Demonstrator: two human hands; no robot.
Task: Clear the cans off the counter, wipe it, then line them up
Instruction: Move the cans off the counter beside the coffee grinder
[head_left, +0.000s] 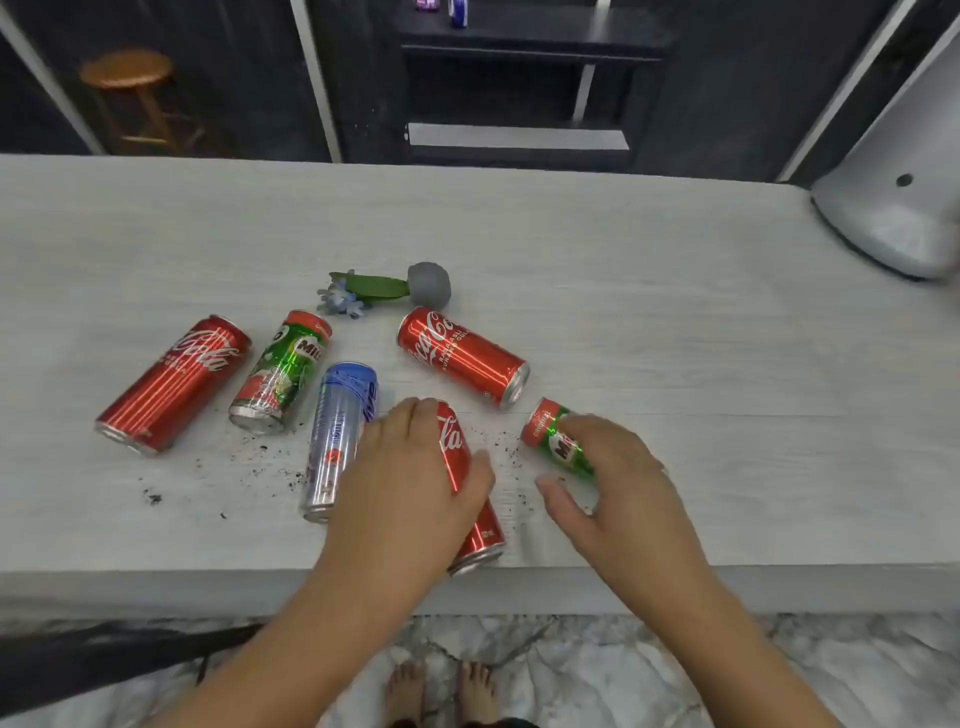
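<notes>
Cans lie toppled across the pale wood-grain tabletop (623, 312) amid dark crumbs (249, 457), and left to right, the left hand (410, 478) clamps its grip over a red cola can (454, 441) while the right hand (618, 483) curls, seemingly closing, around a short green Milo can (550, 431), likely to clear both for wiping.

The left hand (410, 483) hides the middle of a red can (470, 499). The right hand (613, 478) covers the near end of a green can (558, 441). The grey object (893, 208) is cut by the right edge.
</notes>
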